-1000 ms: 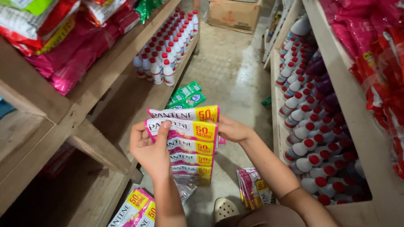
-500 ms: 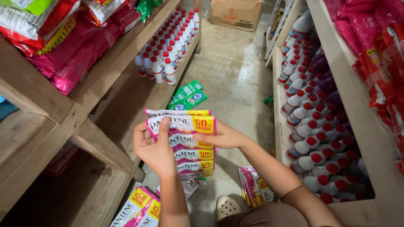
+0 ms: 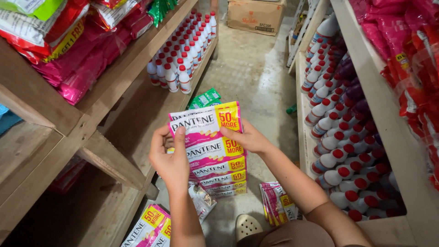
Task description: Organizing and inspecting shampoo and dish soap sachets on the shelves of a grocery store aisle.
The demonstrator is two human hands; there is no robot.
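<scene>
Both my hands hold up a hanging strip of pink, white and yellow sachets over the aisle floor. My left hand grips its left side with the thumb pressed on the top sachet. My right hand pinches the right edge near the top. The strip's lower sachets dangle down toward the floor. A folded bundle of the same sachets lies on the floor by my right forearm. Another bundle rests at the edge of the lower left shelf. Green sachets show just behind the strip.
White bottles with red caps stand in rows on the left wooden shelf. More such bottles fill the right shelf. Pink and red packets lie on the upper left shelf. A cardboard box sits at the aisle's far end. My sandal shows below.
The strip has come slightly lower and nearer to me. My left thumb has slid up onto the top sachet, and my right hand has shifted along the right edge.
</scene>
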